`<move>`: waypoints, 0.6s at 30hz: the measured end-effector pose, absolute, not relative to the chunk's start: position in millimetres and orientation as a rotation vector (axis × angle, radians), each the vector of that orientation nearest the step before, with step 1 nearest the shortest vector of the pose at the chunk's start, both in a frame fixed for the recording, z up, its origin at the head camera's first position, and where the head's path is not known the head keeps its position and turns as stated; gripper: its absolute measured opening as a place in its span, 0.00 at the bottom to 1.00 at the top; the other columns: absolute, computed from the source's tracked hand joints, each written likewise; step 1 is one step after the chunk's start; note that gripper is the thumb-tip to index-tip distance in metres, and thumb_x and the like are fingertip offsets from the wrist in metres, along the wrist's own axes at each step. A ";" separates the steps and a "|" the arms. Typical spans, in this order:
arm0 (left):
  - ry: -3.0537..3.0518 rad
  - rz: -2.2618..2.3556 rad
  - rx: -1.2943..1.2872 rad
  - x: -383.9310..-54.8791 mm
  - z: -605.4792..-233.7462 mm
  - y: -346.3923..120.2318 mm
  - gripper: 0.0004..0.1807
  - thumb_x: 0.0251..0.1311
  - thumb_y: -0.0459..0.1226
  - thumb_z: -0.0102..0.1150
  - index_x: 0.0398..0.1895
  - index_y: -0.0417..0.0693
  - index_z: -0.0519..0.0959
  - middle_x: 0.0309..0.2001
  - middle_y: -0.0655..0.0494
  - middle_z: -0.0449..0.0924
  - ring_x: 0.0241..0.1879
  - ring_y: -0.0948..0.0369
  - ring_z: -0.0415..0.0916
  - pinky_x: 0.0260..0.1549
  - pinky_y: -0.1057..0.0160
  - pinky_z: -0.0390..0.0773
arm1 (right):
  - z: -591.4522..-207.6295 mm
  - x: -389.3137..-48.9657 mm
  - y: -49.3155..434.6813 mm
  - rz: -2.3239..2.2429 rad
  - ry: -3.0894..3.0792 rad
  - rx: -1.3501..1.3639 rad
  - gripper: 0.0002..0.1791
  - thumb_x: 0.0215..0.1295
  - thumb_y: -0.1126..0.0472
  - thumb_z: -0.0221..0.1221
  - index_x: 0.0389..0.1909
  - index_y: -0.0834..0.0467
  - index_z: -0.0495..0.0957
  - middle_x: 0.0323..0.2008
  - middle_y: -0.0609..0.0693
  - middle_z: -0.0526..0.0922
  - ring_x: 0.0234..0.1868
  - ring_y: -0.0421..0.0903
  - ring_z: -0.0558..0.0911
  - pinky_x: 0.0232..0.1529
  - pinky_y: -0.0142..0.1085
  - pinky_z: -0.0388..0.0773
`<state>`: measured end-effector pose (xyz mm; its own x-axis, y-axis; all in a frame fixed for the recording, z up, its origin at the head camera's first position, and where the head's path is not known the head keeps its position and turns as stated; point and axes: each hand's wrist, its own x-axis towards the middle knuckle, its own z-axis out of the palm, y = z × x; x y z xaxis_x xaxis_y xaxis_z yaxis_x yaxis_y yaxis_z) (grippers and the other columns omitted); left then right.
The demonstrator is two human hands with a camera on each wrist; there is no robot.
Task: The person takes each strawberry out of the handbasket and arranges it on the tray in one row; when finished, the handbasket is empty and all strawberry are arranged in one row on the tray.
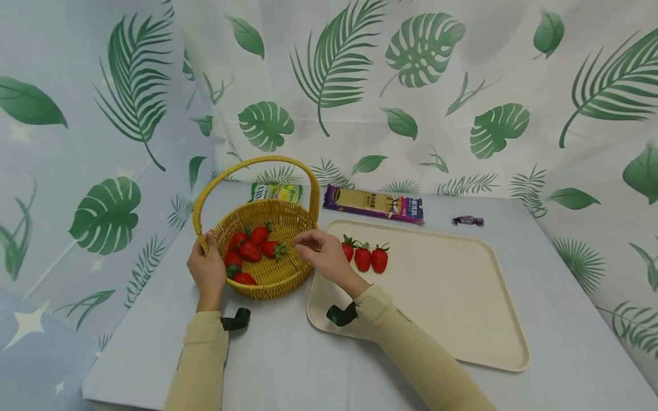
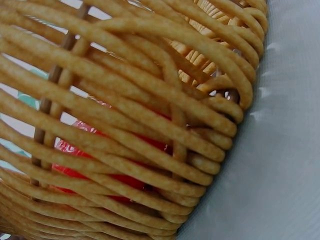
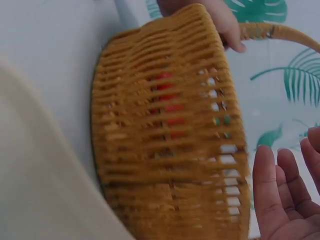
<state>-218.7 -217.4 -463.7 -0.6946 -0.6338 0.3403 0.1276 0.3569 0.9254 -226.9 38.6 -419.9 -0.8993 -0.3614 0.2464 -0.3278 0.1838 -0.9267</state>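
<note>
A yellow wicker basket (image 1: pixel 277 285) with a tall arched handle stands at the left of the table. My left hand (image 1: pixel 208 268) grips its left rim at the foot of the handle. Several red strawberries (image 1: pixel 250 251) lie inside, mostly on the left side. Over the basket's right rim is my right hand (image 1: pixel 326 257), its fingers loosely bent and nothing between them. In the right wrist view its fingers (image 3: pixel 267 185) are beside the weave. Three strawberries (image 1: pixel 362 258) sit in a row on the beige tray (image 1: pixel 437 297), the leftmost partly hidden by my right hand.
Behind the basket lies a green packet (image 1: pixel 276 193). A long purple and gold packet (image 1: pixel 374 204) rests behind the tray, with a small purple wrapped candy (image 1: pixel 468 220) to its right. A leaf-patterned cloth (image 1: pixel 349 125) hangs at the back and sides.
</note>
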 end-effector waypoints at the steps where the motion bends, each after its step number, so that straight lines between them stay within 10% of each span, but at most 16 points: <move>1: -1.928 -1.402 0.438 -218.4 -463.8 -217.4 0.31 0.70 0.57 0.45 0.56 0.41 0.80 0.37 0.36 0.80 0.22 0.61 0.56 0.27 0.61 0.55 | -421.1 -228.1 34.5 -1.848 2.396 -0.709 0.12 0.68 0.65 0.59 0.49 0.67 0.80 0.44 0.60 0.83 0.40 0.50 0.80 0.38 0.30 0.76; 18: -1.928 -1.415 0.438 -218.4 -463.7 -218.7 0.30 0.70 0.57 0.46 0.56 0.42 0.80 0.51 0.45 0.82 0.25 0.60 0.59 0.29 0.61 0.56 | -420.0 -244.0 -12.2 -1.382 2.490 -0.786 0.13 0.67 0.59 0.62 0.49 0.59 0.83 0.42 0.47 0.84 0.43 0.41 0.80 0.46 0.32 0.75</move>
<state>-218.4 -218.7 -463.7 -0.7012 -0.6308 0.3324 0.1282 0.3470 0.9291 -244.0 -12.2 -420.0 -0.8423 -0.5315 0.0899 -0.3574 0.4257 -0.8313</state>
